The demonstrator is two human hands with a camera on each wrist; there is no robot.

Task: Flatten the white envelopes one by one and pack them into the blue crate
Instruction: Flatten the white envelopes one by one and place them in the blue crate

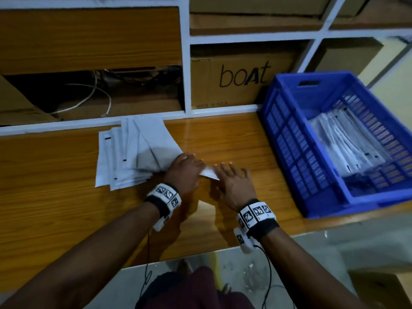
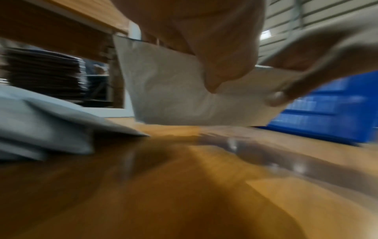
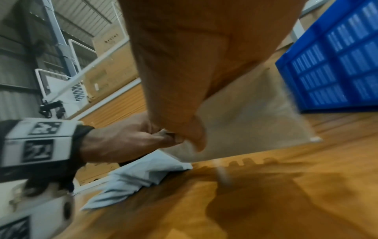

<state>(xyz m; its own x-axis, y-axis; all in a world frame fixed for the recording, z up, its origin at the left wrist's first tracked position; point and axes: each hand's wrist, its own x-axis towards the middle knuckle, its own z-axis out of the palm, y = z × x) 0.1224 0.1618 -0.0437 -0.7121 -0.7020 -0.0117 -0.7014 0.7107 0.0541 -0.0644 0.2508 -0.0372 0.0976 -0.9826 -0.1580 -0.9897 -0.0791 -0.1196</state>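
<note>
One white envelope (image 1: 209, 171) is held between both hands just above the wooden table (image 1: 66, 208). My left hand (image 1: 187, 166) pinches its left edge, with the thumb (image 2: 225, 56) on the envelope (image 2: 174, 90). My right hand (image 1: 231, 177) holds the right part, fingers spread on top and thumb (image 3: 184, 80) against the envelope (image 3: 255, 116). A loose pile of white envelopes (image 1: 133, 152) lies just left of my hands. The blue crate (image 1: 289, 130) stands at the right with several envelopes (image 1: 343, 141) lying flat inside.
Behind the table stands a white-framed shelf with a cardboard box marked "boat" (image 1: 240, 81) and loose cables (image 1: 98, 94) in the left bay. The table's front edge runs close to my body. A cardboard box (image 1: 383, 286) sits on the floor at the lower right.
</note>
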